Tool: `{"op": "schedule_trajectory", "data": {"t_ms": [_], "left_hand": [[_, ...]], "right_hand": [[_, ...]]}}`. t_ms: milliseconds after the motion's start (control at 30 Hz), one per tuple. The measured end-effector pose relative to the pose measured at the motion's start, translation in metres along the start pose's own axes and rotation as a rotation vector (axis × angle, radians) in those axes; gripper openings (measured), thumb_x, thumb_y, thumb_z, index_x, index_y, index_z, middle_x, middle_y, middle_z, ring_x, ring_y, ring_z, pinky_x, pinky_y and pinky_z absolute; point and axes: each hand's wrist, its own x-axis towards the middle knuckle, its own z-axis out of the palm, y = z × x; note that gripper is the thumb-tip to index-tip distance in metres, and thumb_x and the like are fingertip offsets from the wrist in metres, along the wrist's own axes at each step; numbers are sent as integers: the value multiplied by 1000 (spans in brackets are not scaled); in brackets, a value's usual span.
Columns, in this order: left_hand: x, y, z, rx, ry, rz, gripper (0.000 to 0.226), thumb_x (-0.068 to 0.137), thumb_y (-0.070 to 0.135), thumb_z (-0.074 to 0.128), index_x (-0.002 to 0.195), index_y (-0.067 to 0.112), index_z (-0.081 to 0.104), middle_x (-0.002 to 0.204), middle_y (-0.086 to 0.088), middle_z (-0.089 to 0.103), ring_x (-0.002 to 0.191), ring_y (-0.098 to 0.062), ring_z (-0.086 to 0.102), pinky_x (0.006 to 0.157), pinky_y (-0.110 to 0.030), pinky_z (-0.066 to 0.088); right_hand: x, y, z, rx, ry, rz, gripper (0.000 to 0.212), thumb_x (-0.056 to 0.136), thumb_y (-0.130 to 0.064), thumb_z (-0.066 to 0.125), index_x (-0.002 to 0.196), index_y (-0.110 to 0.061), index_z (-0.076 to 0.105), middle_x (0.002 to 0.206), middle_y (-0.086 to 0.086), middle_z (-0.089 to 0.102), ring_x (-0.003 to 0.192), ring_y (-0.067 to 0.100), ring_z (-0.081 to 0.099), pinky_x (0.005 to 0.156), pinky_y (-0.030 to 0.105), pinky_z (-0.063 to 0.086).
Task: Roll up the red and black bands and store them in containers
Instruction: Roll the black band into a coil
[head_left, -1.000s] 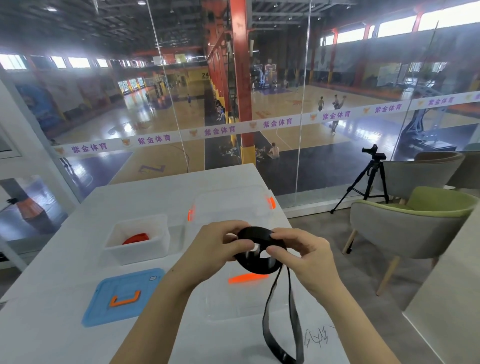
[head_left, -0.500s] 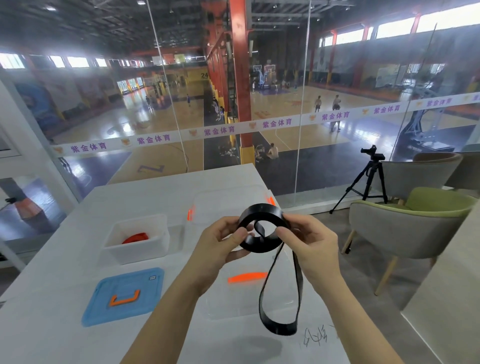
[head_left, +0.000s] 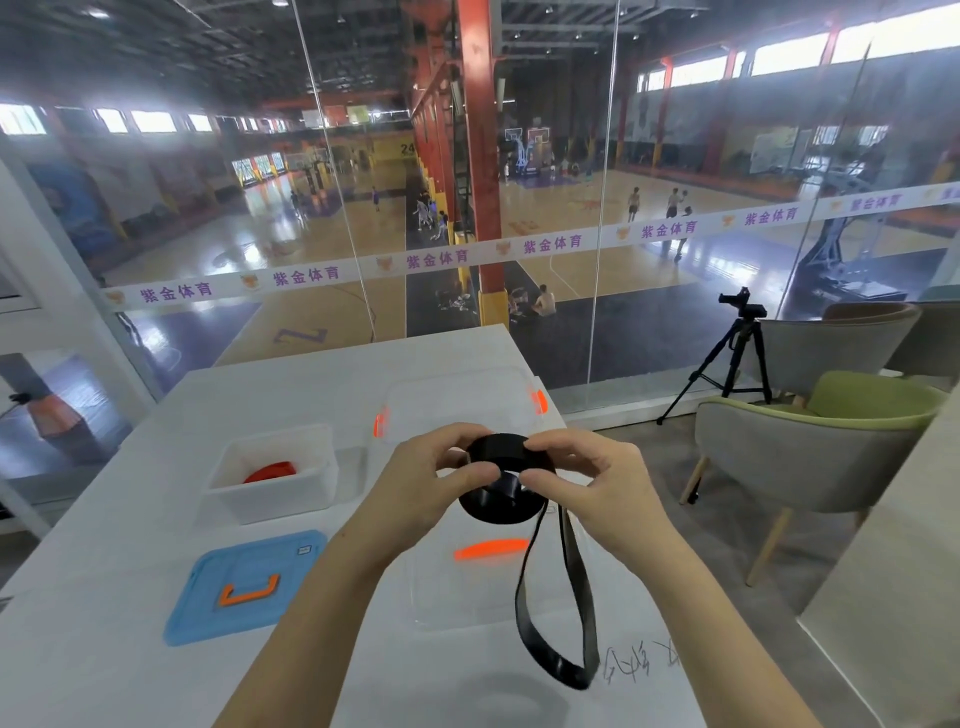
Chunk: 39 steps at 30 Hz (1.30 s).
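A black band (head_left: 501, 486) is partly wound into a coil that I hold above the white table (head_left: 104, 665). My left hand (head_left: 426, 480) pinches the coil's left side and my right hand (head_left: 587, 483) pinches its right side. The band's loose end hangs down as a long loop to just above the tabletop. A rolled red band (head_left: 270, 472) lies inside a small white container (head_left: 272, 473) at the left. Behind my hands stands a clear container (head_left: 457, 400) with orange latches.
A blue lid (head_left: 244, 587) with an orange handle lies at the front left. A clear lid (head_left: 488, 577) with an orange handle lies under the hanging loop. Beyond the table is a glass wall. A tripod (head_left: 732, 358) and armchairs (head_left: 810, 447) stand on the right.
The coil has tipped from facing me to lying flatter between my fingers, and both hands have turned it. The hanging loop swings slightly and sits a little lower over the table.
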Motion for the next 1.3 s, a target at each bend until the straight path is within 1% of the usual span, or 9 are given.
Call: {"op": "schedule_trajectory", "data": {"t_ms": [167, 400, 500, 633, 733, 833, 1000, 1200, 1300], "left_hand": [[-4, 3, 3, 101, -16, 43, 18, 95, 24, 70, 109, 36, 70, 101, 16, 72, 102, -9, 68, 96, -34, 57], [-5, 5, 8, 324, -16, 143, 13, 97, 33, 65, 110, 35, 66, 97, 17, 66, 99, -6, 62, 88, -19, 49], [-7, 9, 9, 198, 3, 147, 10, 98, 27, 65, 104, 35, 68, 94, 14, 66, 97, -10, 65, 88, -24, 53], [-8, 8, 12, -12, 76, 89, 19, 99, 19, 64, 113, 30, 71, 101, 9, 71, 102, -21, 70, 86, -36, 62], [-10, 13, 13, -256, 155, 36, 20, 101, 12, 61, 112, 24, 72, 101, -6, 74, 100, -26, 74, 81, -39, 65], [-13, 21, 14, -452, 226, -2, 22, 103, 10, 56, 112, 20, 73, 106, -9, 75, 102, -23, 75, 79, -37, 64], [-12, 19, 15, -585, 134, -79, 24, 105, 12, 53, 118, 19, 72, 113, -7, 74, 111, -24, 72, 88, -46, 63], [-8, 4, 4, -220, 93, -53, 43, 98, 17, 67, 137, 32, 60, 127, 15, 69, 119, -4, 66, 101, -23, 52], [-5, 3, 4, -20, 45, -50, 46, 93, 25, 73, 133, 44, 61, 128, 20, 67, 120, -4, 61, 104, -24, 49]], "right_hand": [[-6, 4, -2, 55, -6, 17, 36, 81, -10, 88, 108, -30, 75, 104, -9, 80, 102, 17, 76, 100, 41, 60], [-8, 5, -5, 3, 38, -17, 37, 80, -6, 87, 103, -30, 72, 100, -12, 78, 100, 15, 75, 95, 38, 61], [-9, 3, -6, 34, 67, -38, 31, 81, -6, 87, 102, -25, 74, 99, -9, 78, 98, 17, 76, 94, 37, 62], [-8, 6, -3, 167, 74, -10, 36, 83, -2, 85, 103, -30, 75, 104, -5, 78, 103, 21, 76, 97, 42, 62], [-11, 13, -1, 291, 121, 29, 42, 82, 5, 84, 99, -33, 77, 102, 3, 79, 99, 24, 77, 97, 49, 61], [-14, 17, 1, 348, 172, 51, 37, 81, 9, 82, 101, -22, 77, 99, 10, 80, 97, 29, 78, 96, 53, 61], [-9, 17, 2, 378, 272, 71, 33, 78, 2, 87, 96, -25, 81, 97, 9, 81, 97, 33, 77, 94, 47, 60], [-7, 16, -2, 313, 207, 89, 38, 77, 2, 88, 91, -32, 83, 95, 5, 82, 95, 28, 78, 94, 44, 61], [-7, 13, -2, 243, 105, 82, 41, 77, 2, 88, 88, -37, 83, 96, -1, 82, 96, 21, 79, 95, 39, 61]]}}
